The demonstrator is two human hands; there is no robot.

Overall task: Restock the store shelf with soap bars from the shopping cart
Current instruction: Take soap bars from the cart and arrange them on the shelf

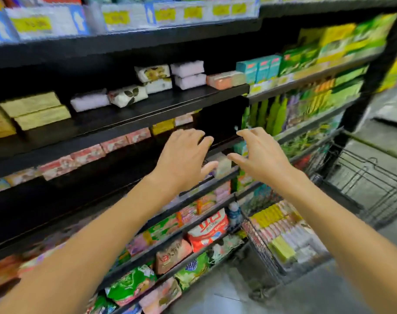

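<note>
My left hand (184, 155) and my right hand (261, 152) reach forward side by side in front of the black shelf (134, 114). Both have relaxed, spread fingers and hold nothing. Wrapped soap bars stand on that shelf: floral white packs (128, 95), pink ones (188, 73), an orange bar (224, 80) and beige boxes (37, 109). The wire shopping cart (267, 252) stands low on the right, with rows of yellow, pink and white soap bars (283, 232) in it. The picture is blurred by motion.
A row of red-and-pink packs (84, 155) lines the shelf below. Green and teal boxes (306, 57) fill the shelves to the right. Bagged goods (206, 227) sit on the lower shelves. A second wire cart (374, 186) stands at far right on the grey floor.
</note>
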